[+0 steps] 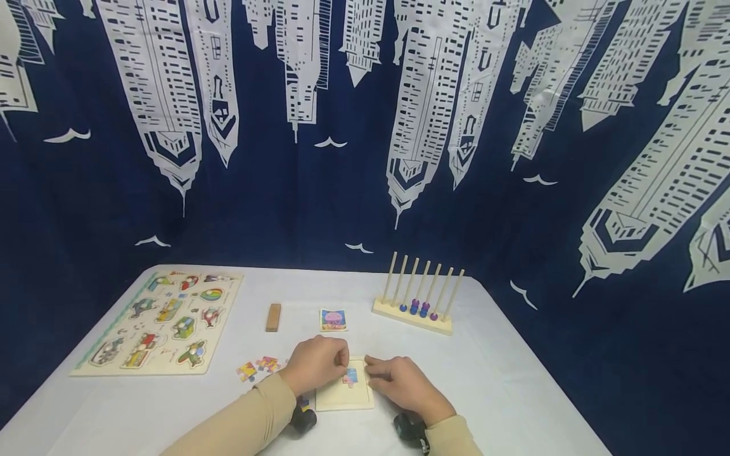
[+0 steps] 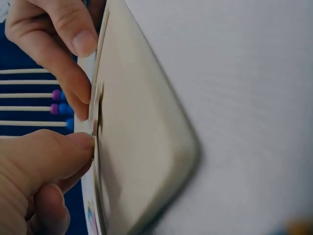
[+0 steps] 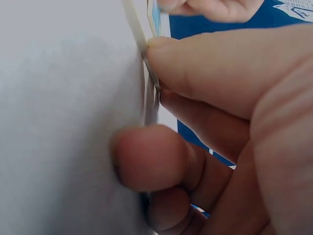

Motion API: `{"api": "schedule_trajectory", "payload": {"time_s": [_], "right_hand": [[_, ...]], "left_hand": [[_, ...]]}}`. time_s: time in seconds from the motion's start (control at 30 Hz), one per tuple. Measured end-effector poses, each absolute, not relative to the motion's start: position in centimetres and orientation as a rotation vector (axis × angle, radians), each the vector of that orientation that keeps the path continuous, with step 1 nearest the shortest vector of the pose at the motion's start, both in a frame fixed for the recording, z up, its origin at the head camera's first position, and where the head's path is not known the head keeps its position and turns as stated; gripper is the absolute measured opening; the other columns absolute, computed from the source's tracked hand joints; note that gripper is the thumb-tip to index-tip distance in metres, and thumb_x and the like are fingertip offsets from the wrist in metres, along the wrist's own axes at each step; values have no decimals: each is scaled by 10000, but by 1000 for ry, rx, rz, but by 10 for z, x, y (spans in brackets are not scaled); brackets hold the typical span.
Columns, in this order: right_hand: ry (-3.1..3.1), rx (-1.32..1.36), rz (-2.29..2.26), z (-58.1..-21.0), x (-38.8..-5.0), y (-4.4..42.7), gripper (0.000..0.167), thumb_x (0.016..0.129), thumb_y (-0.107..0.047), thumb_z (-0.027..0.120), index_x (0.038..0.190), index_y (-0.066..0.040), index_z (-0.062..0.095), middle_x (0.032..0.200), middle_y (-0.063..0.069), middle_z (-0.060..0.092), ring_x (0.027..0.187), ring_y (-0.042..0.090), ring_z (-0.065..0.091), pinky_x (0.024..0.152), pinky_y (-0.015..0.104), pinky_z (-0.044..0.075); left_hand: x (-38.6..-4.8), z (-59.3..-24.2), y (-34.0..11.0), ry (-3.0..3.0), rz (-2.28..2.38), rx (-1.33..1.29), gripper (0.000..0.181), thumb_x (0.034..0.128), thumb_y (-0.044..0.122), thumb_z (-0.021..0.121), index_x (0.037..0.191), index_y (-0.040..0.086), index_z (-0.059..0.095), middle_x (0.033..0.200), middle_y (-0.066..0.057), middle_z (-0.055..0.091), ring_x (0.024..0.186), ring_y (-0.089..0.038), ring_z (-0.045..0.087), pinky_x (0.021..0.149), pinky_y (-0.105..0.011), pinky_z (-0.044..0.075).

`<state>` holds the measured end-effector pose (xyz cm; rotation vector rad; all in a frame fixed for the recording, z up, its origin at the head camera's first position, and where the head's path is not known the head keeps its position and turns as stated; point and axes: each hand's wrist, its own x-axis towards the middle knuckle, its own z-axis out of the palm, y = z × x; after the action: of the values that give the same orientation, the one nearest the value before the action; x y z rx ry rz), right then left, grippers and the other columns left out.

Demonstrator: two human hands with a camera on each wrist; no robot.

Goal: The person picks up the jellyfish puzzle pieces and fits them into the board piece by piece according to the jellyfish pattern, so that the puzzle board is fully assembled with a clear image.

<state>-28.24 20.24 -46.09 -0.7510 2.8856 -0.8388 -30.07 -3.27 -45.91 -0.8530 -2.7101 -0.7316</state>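
Note:
In the head view, a shallow wooden tray (image 1: 342,399) lies flat near the front of the table. Pink and blue puzzle pieces (image 1: 350,378) sit in its upper part. Over the tray's upper left, my left hand (image 1: 318,364) pinches a small piece, mostly hidden by the fingers; the left wrist view shows the thumb and finger (image 2: 80,147) together at a thin edge. My right hand (image 1: 403,383) grips the tray's right edge, and the right wrist view shows the thumb (image 3: 168,56) against that edge with other fingers curled below.
Loose puzzle pieces (image 1: 267,363) lie left of the tray, some partly behind the left wrist. Behind are a picture card (image 1: 333,320) and a wooden block (image 1: 273,318). A peg board (image 1: 208,345) lies at left; a rod-and-bead stand (image 1: 413,315) stands back right.

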Motion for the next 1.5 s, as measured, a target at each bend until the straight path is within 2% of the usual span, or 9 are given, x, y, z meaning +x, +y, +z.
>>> {"api": "schedule_trajectory", "payload": {"time_s": [0.07, 0.13, 0.4, 0.83, 1.17, 1.33, 1.5], "right_hand": [[2876, -769, -867, -462, -282, 205, 294, 915, -212, 758, 1189, -104, 768, 1359, 24, 676, 1285, 289, 629, 1066, 515, 477], [2866, -796, -888, -462, -282, 206, 288, 918, -199, 758, 1186, -95, 767, 1355, 35, 677, 1280, 293, 631, 1061, 511, 480], [2860, -844, -908, -464, -284, 208, 289, 923, -187, 753, 1196, -90, 760, 1351, 37, 677, 1277, 291, 629, 1056, 502, 484], [2859, -825, -895, -461, -281, 206, 291, 926, -189, 752, 1201, -93, 757, 1357, 36, 671, 1273, 290, 628, 1039, 490, 501], [2866, -822, -861, -461, -280, 205, 280, 939, -186, 739, 1204, -99, 761, 1367, 27, 668, 1287, 279, 620, 1040, 486, 504], [2852, -807, -878, -461, -280, 204, 287, 940, -193, 737, 1208, -92, 758, 1379, 28, 660, 1304, 281, 609, 1054, 492, 492], [2859, -759, -858, -462, -279, 204, 293, 939, -212, 738, 1211, -105, 759, 1389, 9, 655, 1317, 279, 601, 1069, 506, 477]], "left_hand": [[-304, -460, -27, -2728, -737, -849, 215, 836, 177, 843, 799, 271, 653, 741, 190, 639, 657, 25, 529, 635, -237, 494], [-306, -460, -23, -2735, -729, -845, 210, 839, 177, 843, 805, 265, 655, 745, 185, 639, 663, 20, 527, 630, -224, 480], [-315, -457, -13, -2710, -668, -836, 195, 828, 164, 830, 789, 259, 664, 721, 187, 622, 658, -4, 520, 609, -236, 454], [-320, -455, -11, -2720, -610, -806, 200, 801, 158, 836, 779, 260, 665, 740, 165, 636, 684, -29, 556, 606, -276, 484], [-315, -458, -12, -2758, -720, -748, 192, 813, 118, 794, 775, 246, 656, 679, 177, 565, 631, -33, 506, 584, -260, 426], [-307, -451, -27, -2726, -742, -712, 204, 847, 171, 802, 788, 277, 638, 760, 175, 627, 662, -28, 526, 580, -263, 430], [-286, -436, -63, -2704, -1009, -535, 224, 862, 249, 826, 812, 313, 618, 854, 171, 687, 568, -46, 491, 511, -259, 404]]}}
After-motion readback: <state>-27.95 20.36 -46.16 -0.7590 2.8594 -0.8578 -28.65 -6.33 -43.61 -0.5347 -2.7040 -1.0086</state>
